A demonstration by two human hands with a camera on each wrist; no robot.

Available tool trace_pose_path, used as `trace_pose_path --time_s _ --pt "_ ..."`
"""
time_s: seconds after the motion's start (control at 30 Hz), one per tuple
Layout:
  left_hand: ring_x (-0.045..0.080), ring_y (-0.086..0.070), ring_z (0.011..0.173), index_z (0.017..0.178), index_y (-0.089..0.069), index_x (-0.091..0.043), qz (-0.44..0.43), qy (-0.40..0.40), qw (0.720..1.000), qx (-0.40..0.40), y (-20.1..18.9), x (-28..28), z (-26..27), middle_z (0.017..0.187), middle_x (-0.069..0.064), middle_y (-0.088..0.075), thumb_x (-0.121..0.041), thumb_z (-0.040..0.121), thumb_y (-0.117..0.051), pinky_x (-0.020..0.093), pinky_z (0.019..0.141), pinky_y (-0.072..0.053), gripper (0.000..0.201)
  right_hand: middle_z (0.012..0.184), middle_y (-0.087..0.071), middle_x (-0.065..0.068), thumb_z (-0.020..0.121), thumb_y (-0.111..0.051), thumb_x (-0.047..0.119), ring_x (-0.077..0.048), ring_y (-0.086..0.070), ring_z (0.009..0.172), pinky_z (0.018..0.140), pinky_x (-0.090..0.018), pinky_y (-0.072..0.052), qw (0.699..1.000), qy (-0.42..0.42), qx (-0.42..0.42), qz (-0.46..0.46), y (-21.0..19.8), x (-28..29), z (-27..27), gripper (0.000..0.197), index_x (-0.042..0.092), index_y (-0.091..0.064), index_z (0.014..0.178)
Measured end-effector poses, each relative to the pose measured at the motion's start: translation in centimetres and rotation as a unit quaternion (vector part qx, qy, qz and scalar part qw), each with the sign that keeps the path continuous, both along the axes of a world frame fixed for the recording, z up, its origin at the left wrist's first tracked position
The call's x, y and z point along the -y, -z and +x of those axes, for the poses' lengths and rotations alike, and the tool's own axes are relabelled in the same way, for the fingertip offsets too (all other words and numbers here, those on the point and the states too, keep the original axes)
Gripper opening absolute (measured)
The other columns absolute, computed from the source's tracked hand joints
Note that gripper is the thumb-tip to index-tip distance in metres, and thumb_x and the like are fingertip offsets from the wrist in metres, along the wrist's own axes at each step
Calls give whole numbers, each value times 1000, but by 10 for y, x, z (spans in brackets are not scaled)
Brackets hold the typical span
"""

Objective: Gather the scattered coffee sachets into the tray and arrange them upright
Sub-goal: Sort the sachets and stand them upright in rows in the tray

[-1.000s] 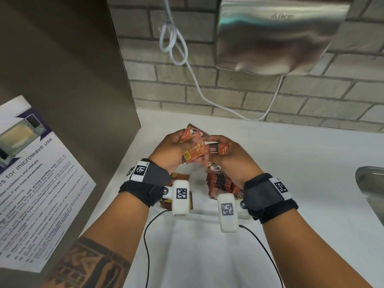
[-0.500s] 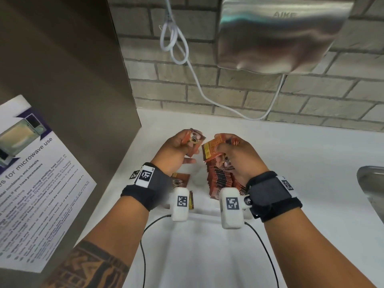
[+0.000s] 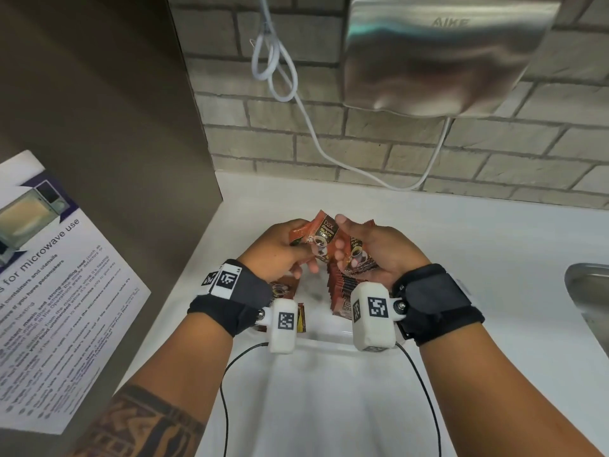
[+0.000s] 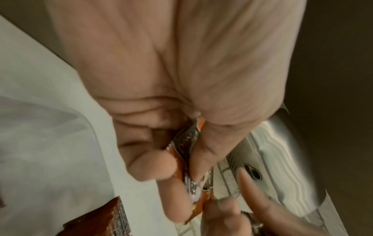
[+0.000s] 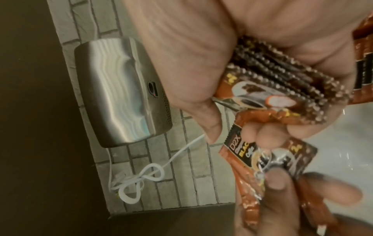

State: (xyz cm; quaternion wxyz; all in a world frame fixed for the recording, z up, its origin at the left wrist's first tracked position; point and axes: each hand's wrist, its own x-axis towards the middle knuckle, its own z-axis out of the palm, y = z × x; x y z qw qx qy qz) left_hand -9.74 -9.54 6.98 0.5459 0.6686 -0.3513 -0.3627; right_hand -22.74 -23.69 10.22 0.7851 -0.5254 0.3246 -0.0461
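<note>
Orange and brown coffee sachets are held in both hands above a clear tray (image 3: 329,341) on the white counter. My left hand (image 3: 286,247) pinches a sachet (image 3: 324,234) between thumb and fingers (image 4: 153,166); the sachet (image 4: 184,146) shows edge-on in the left wrist view. My right hand (image 3: 369,249) grips a small stack of sachets (image 3: 357,257) in its palm; that stack (image 5: 282,89) is fanned, and its fingers touch the left hand's sachet (image 5: 262,158). A row of sachets (image 3: 342,293) stands upright in the tray under the right hand. More sachets (image 3: 283,290) lie under the left wrist.
A steel hand dryer (image 3: 445,57) hangs on the brick wall with a white looped cable (image 3: 273,61). A brown panel (image 3: 99,127) with a microwave notice (image 3: 43,285) stands at the left. A steel sink rim (image 3: 590,291) lies at the right edge.
The hands parted half a second ago and have come back together. The left hand's sachet now meets the right hand's stack.
</note>
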Motion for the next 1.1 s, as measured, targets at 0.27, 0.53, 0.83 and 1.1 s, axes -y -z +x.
trace_pose_path --time_s 0.27,0.53,0.83,1.1 --pt "22 -67 65 110 -61 -6 -13 -23 999 -32 -10 -4 0 86 11 -71 -5 91 -69 22 44 -41 21 81 -73 2 76 -86 25 -10 -70 65 65 -25 -57 969 59 48 -235 12 -4 6 41 14 -69 111" --pt "17 -72 69 116 -62 -6 -34 -48 990 -127 -7 1 -6 96 11 -75 -12 90 -70 19 51 -53 28 119 -65 -30 87 -68 -6 -40 -67 105 100 -58 -50 980 86 173 -40 19 -8 12 45 2 -58 130" --pt "11 -55 51 100 -66 4 -19 -79 996 35 -11 -6 12 73 7 -70 0 74 -83 19 46 -39 31 94 -66 -5 76 -85 25 -14 -69 75 78 -29 -57 975 37 89 -201 12 1 10 54 16 -61 124" --pt "13 -61 86 129 -57 -33 37 -4 974 224 -22 -3 7 123 -7 -53 -14 69 -89 22 77 -51 70 104 -72 -20 86 -73 4 -36 -69 101 92 -46 -56 990 -79 94 -63 23 -6 15 34 2 -65 119"
